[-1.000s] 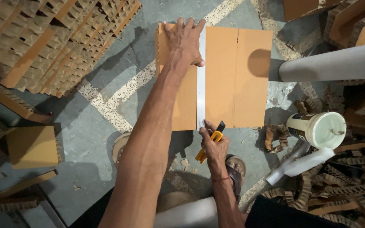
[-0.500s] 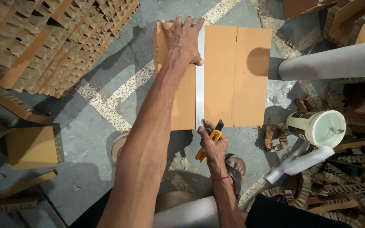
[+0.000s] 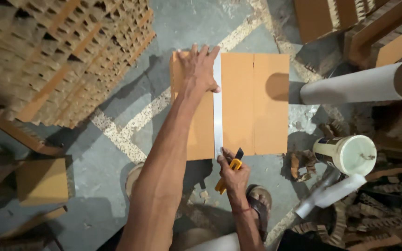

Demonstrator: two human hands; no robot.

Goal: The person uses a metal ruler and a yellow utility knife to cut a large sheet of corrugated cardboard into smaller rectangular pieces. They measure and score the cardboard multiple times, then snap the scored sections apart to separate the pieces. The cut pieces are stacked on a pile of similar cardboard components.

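A flat brown cardboard sheet (image 3: 257,102) lies on the concrete floor. A long metal ruler (image 3: 217,111) runs lengthwise along it, near its left side. My left hand (image 3: 198,69) presses flat on the cardboard and the ruler's far end. My right hand (image 3: 232,173) grips a yellow utility knife (image 3: 229,169) at the sheet's near edge, its blade tip beside the ruler's near end.
A tall stack of corrugated cardboard pieces (image 3: 56,51) fills the upper left. A white tube (image 3: 359,83) and a pale plastic jar (image 3: 347,153) lie at right among cardboard scraps (image 3: 378,218). My sandalled foot (image 3: 259,204) sits below the sheet. A small cardboard box (image 3: 43,181) is at left.
The right hand with the knife has stayed at the sheet's near edge, shifting only slightly. The left hand stays pressed on the ruler.
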